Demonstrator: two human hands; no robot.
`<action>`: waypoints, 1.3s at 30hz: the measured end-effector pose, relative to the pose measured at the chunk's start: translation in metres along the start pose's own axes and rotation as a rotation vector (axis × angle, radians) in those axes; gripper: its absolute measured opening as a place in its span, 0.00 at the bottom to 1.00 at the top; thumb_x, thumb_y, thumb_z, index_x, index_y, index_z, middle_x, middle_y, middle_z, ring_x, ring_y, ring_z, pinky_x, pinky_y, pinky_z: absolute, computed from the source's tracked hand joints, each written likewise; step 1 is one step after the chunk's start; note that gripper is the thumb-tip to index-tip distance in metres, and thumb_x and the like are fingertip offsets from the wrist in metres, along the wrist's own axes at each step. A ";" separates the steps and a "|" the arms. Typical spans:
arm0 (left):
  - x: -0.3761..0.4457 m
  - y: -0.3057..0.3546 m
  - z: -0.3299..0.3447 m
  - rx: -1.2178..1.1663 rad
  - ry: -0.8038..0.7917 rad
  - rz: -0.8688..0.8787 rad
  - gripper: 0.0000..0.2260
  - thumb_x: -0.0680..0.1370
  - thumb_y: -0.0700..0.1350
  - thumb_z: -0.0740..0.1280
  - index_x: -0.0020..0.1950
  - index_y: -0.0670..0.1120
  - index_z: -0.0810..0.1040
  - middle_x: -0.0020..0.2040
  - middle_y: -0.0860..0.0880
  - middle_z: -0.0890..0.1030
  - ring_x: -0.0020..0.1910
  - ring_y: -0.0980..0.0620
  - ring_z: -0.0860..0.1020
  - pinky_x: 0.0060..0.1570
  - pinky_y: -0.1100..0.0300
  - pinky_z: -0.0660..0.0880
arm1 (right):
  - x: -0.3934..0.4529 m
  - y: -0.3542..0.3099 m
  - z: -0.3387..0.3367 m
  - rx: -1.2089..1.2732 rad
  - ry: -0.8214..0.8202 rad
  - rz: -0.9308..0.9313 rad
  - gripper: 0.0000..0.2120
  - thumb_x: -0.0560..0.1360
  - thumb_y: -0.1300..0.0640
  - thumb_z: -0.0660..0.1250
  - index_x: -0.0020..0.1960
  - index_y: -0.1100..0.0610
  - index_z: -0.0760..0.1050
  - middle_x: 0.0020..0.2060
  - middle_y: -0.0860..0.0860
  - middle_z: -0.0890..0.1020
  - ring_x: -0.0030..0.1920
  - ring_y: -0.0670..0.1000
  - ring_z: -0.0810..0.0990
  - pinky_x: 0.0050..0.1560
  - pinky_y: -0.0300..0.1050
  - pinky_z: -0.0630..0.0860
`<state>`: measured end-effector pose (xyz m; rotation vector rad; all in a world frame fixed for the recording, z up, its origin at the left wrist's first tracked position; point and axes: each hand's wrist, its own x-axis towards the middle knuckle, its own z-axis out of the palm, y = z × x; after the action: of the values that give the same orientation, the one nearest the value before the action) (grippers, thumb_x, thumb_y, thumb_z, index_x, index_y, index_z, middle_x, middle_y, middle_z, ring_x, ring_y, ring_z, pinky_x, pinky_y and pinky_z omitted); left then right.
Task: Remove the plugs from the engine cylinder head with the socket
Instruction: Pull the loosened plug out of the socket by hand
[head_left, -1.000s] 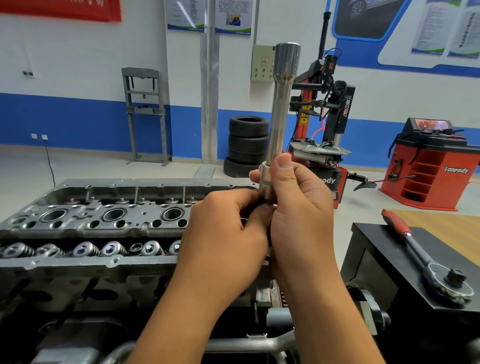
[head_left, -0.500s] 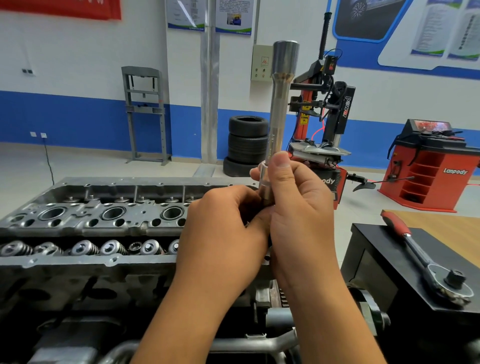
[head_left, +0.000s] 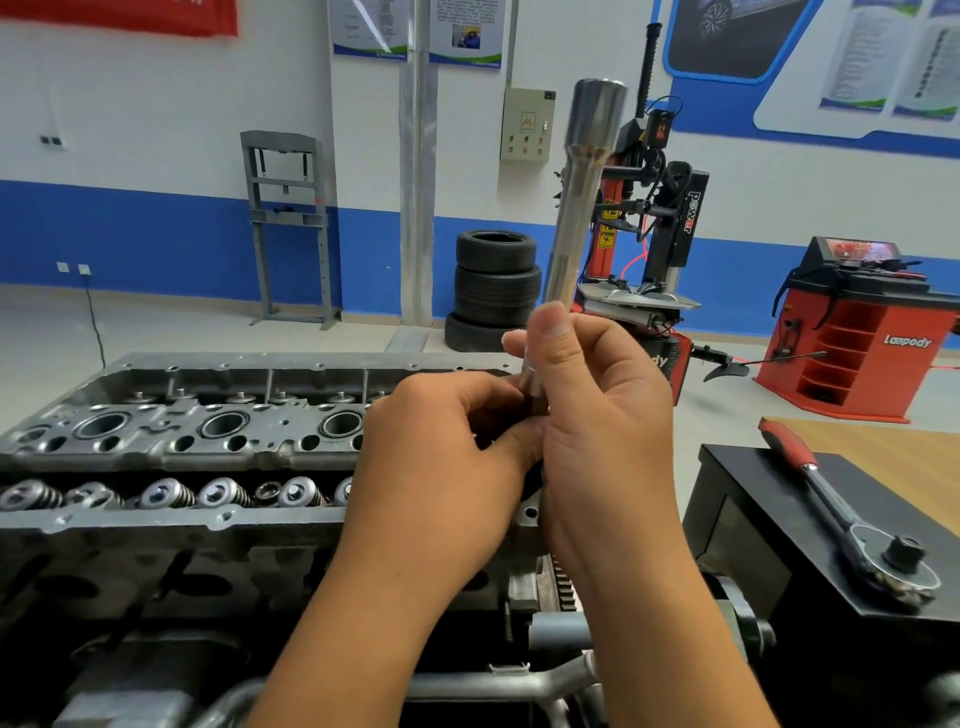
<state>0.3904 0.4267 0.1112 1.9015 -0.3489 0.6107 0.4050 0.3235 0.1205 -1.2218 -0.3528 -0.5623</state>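
Cylinder head (head_left: 171, 441) spans the left-centre of the frame: cast metal, heavy and rigid by the look of it. Socket (head_left: 576, 208) stands upright at centre: long polished steel, stiff, likely slippery, best held low on the shank. Right hand (head_left: 602, 431) grips its base. Left hand (head_left: 441, 467) is curled at the lower end; what it pinches is hidden. Ratchet (head_left: 852, 525) lies lower right.

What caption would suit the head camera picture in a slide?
Both hands, left and right, hold a long socket upright above the cylinder head; the ratchet lies aside.
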 end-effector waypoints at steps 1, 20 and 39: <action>0.000 -0.001 -0.003 -0.025 -0.020 0.006 0.08 0.78 0.47 0.75 0.52 0.61 0.88 0.42 0.63 0.87 0.43 0.64 0.84 0.48 0.56 0.83 | 0.001 0.000 -0.001 -0.005 -0.020 0.003 0.16 0.73 0.38 0.71 0.44 0.52 0.83 0.40 0.51 0.84 0.40 0.47 0.81 0.43 0.46 0.80; 0.027 0.006 -0.012 -0.250 -0.221 0.054 0.16 0.64 0.60 0.75 0.49 0.56 0.87 0.42 0.50 0.88 0.42 0.48 0.87 0.45 0.46 0.86 | 0.030 -0.025 -0.029 0.018 -0.231 0.094 0.13 0.75 0.44 0.72 0.43 0.54 0.83 0.41 0.58 0.85 0.38 0.53 0.82 0.38 0.48 0.79; 0.031 0.000 -0.012 -0.369 -0.212 0.079 0.21 0.69 0.48 0.77 0.62 0.52 0.84 0.40 0.55 0.86 0.42 0.54 0.86 0.41 0.61 0.83 | 0.049 -0.020 -0.014 0.044 -0.346 -0.054 0.09 0.76 0.54 0.72 0.43 0.59 0.79 0.36 0.54 0.82 0.40 0.56 0.81 0.48 0.59 0.81</action>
<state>0.4125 0.4385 0.1322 1.6036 -0.6310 0.3651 0.4327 0.2956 0.1578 -1.2699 -0.6888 -0.3852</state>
